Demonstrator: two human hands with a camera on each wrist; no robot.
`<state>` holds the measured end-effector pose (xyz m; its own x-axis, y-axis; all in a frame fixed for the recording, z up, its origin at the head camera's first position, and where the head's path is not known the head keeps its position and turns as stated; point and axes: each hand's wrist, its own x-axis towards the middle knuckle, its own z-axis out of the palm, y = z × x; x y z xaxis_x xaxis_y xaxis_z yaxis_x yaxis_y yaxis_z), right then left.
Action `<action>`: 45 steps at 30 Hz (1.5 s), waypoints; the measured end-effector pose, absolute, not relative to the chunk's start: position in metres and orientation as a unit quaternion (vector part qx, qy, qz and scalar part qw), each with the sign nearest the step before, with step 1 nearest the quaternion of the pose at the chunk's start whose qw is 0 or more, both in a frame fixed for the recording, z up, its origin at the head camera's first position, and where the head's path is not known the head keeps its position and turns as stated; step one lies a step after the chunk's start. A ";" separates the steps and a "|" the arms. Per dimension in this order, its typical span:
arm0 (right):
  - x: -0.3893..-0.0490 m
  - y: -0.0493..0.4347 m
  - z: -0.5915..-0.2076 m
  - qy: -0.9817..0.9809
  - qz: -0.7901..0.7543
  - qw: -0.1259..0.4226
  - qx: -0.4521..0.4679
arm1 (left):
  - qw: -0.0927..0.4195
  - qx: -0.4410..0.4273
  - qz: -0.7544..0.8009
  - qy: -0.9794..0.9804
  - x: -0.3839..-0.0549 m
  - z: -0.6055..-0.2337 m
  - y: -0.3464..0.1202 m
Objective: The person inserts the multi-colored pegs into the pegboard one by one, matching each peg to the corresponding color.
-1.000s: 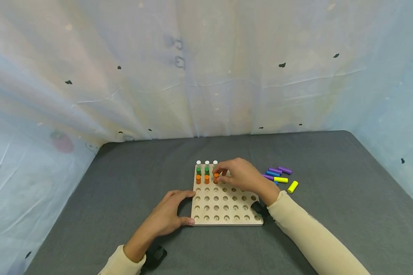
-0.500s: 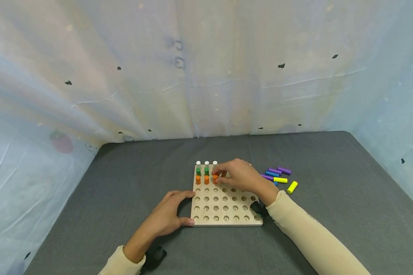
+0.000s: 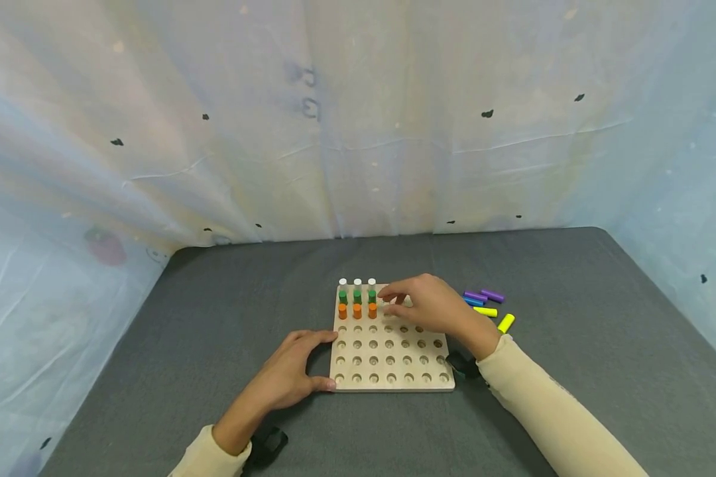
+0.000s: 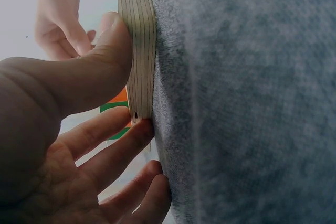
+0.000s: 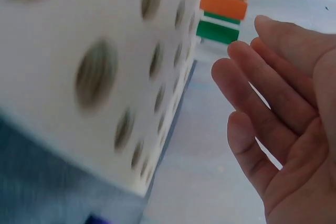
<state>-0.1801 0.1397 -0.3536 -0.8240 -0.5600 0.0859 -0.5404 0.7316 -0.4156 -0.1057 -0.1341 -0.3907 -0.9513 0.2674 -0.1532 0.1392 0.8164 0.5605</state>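
A square wooden pegboard (image 3: 388,386) lies on the dark cloth. In its back left part stand three white pegs (image 3: 357,284), three green pegs (image 3: 357,297) and three orange pegs (image 3: 357,311), row before row. My left hand (image 3: 289,371) rests against the board's left edge, with thumb and fingertips touching its side; the left wrist view shows fingers spread along the layered edge. Just right of the pegs, over the holes, hovers my right hand (image 3: 432,305). In the right wrist view its fingers are loosely bent with nothing between them, close to an orange peg (image 5: 224,6) and a green peg (image 5: 218,32).
Loose pegs lie right of the board: purple pegs (image 3: 492,296), a blue peg (image 3: 474,301) and yellow pegs (image 3: 506,323). My right forearm hides part of that group. A grey cloth (image 3: 244,291) covers the table, and a pale curtain (image 3: 382,165) hangs behind.
My right hand has let go of the third orange peg, now upright in its hole, and moved slightly right, uncovering the third green peg. My left hand stays at the board.
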 end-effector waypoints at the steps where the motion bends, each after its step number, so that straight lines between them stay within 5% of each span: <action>1: -0.179 0.143 -0.352 0.930 -0.218 0.020 -0.294 | 0.113 0.107 0.284 0.946 -0.106 -0.391 -0.134; 31: -0.180 0.313 -0.369 0.962 -0.163 -0.058 -0.211 | 0.113 0.113 0.278 0.947 -0.105 -0.388 -0.135; 45: -0.179 0.309 -0.381 0.966 -0.091 -0.106 -0.217 | 0.114 0.105 0.274 0.949 -0.107 -0.391 -0.135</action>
